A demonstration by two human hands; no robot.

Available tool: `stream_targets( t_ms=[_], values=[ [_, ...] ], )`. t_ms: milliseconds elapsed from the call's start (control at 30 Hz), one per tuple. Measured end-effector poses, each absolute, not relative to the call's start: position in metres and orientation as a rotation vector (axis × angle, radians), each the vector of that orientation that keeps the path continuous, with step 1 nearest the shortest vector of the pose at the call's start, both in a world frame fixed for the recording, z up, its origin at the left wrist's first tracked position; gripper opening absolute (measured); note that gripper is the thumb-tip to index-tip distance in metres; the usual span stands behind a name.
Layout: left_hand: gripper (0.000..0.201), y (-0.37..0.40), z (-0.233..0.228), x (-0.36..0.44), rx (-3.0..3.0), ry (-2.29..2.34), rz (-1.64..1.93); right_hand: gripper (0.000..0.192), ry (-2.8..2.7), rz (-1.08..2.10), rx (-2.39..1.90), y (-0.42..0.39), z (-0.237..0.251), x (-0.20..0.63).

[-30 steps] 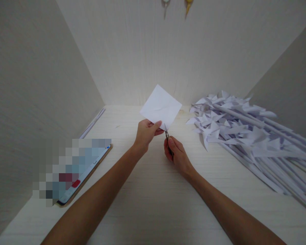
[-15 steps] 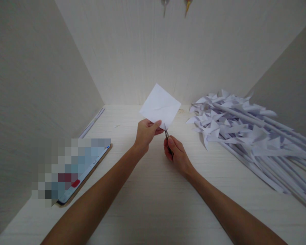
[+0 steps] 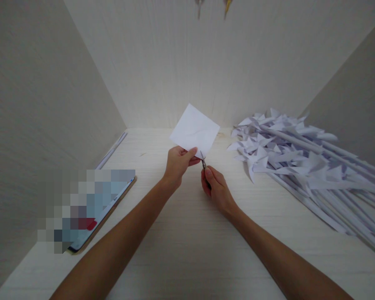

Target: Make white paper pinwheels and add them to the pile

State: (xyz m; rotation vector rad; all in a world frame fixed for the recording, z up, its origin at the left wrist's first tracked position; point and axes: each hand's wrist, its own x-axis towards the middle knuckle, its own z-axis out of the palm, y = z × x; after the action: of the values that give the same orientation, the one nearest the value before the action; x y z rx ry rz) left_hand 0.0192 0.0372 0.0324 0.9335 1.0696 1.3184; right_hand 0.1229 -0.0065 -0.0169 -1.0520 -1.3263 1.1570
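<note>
Between thumb and fingers, my left hand (image 3: 180, 164) pinches a square white sheet of paper (image 3: 195, 127) near its lower corner, above the table. The sheet is turned like a diamond, with a faint crease across its middle. My right hand (image 3: 216, 183) is closed around a pair of scissors (image 3: 204, 162), just right of and below the left hand. The blades point up at the paper's lower corner and overlap it. The scissors' handles are mostly hidden by my fingers.
A pile of white paper pinwheels (image 3: 262, 154) on rolled paper sticks (image 3: 337, 204) covers the table's right side. At the left lies a phone (image 3: 106, 212), partly blurred out, with a thin white paper stick (image 3: 111, 151) behind it. Walls enclose the light wooden table (image 3: 187, 258) at back and sides.
The paper has tilted slightly and its upper part sits a little further left. Both hands keep nearly the same place, and the scissors remain at the lower corner.
</note>
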Motion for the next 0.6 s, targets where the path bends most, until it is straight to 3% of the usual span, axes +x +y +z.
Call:
stream_targets(
  t_ms=[600],
  values=[
    [0.004,0.037,0.0324,0.017,0.959,1.02,1.236,0.038,-1.317,1.099,-1.049,-0.0064,-0.014,0.1228]
  ],
)
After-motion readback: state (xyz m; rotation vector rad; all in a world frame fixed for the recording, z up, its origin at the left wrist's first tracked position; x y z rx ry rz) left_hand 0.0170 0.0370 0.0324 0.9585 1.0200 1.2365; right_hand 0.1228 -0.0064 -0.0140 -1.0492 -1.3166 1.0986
